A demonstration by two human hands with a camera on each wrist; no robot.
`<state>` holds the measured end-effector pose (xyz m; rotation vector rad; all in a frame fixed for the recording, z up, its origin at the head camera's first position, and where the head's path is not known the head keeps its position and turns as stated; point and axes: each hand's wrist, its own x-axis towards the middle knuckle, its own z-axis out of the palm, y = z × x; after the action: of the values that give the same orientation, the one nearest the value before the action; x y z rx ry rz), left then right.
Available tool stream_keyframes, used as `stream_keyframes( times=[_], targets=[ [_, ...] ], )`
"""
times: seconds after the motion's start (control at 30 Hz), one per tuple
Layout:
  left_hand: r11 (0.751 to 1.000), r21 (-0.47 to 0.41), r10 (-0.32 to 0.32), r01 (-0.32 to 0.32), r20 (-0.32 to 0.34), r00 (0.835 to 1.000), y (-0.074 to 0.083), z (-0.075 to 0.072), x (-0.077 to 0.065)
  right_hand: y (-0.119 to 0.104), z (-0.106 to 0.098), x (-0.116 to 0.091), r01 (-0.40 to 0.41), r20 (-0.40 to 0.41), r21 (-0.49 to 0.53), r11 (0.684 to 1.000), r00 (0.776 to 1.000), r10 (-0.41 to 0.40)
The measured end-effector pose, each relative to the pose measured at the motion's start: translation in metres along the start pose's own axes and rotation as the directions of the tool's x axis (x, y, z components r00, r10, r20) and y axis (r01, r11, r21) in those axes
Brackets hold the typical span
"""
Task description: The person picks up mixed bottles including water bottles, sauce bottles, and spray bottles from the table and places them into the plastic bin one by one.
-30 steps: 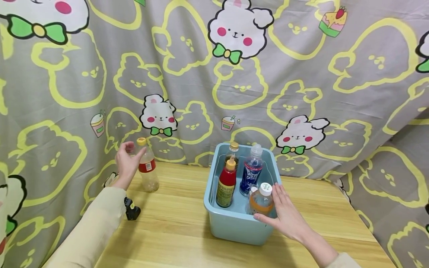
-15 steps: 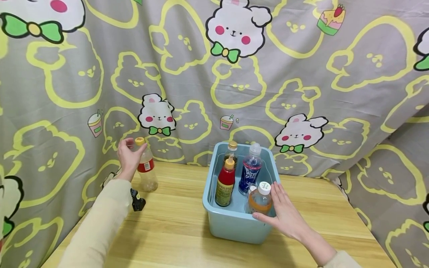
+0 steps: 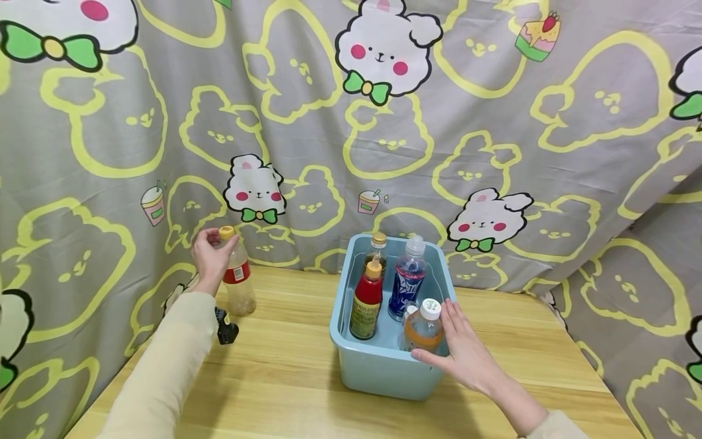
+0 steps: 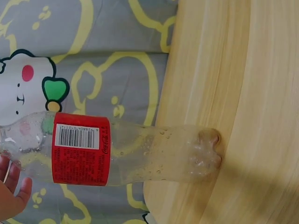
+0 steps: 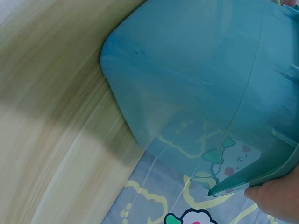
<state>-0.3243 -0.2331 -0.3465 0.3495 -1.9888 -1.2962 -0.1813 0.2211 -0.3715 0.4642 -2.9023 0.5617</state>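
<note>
At the left, my left hand [image 3: 212, 256] pinches the yellow-capped neck of a nearly clear plastic soda bottle [image 3: 238, 274] with a red label. The bottle [image 4: 131, 154] stands upright on the table, drops of liquid clinging inside, and the fingertips [image 4: 16, 182] show by its neck in the left wrist view. My right hand [image 3: 466, 350] rests on the near right corner of a blue plastic bin [image 3: 384, 366], fingers straight along the rim and thumb on the front edge. In the right wrist view the bin's outer wall [image 5: 187, 70] fills much of the picture.
Inside the bin are a red sauce bottle [image 3: 366, 305] with a yellow cap, a gold-capped bottle [image 3: 378, 247], a blue-labelled bottle [image 3: 408, 280] and an orange-banded bottle [image 3: 423, 329]. Below the left wrist sits a small black device [image 3: 226, 329]. A patterned curtain [image 3: 307, 134] surrounds the wooden table [image 3: 280, 366].
My left hand has moved slightly right and its thumb and fingers have come in around the bottle's neck. The right hand stays on the bin; the bottle still stands in place.
</note>
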Motion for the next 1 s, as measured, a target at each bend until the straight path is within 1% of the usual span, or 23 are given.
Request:
stream_keyframes(
  times=[0.27, 0.43, 0.63, 0.83, 1.0],
  targets=[
    [1.000, -0.011, 0.005, -0.005, 0.017, 1.000, 0.001, 0.000, -0.001, 0.000, 0.001, 0.001, -0.002, -0.002, 0.002, 1.000, 1.000, 0.002],
    [0.999, -0.039, 0.001, -0.001, 0.001, 1.000, 0.001, -0.001, -0.003, 0.001, 0.001, 0.000, 0.000, -0.004, 0.004, 1.000, 1.000, 0.000],
    [1.000, -0.031, 0.004, -0.004, -0.012, 1.000, 0.002, -0.003, -0.006, 0.001, 0.001, 0.001, -0.003, -0.004, 0.008, 1.000, 1.000, 0.003],
    [1.000, -0.020, 0.009, -0.009, -0.021, 1.000, 0.008, -0.003, -0.009, -0.001, 0.000, 0.000, -0.009, 0.003, 0.014, 1.000, 1.000, 0.009],
    [0.998, -0.051, 0.034, -0.035, -0.018, 0.999, 0.016, -0.001, -0.011, -0.001, 0.000, -0.001, -0.012, 0.001, 0.021, 1.000, 1.000, 0.012]
  ],
)
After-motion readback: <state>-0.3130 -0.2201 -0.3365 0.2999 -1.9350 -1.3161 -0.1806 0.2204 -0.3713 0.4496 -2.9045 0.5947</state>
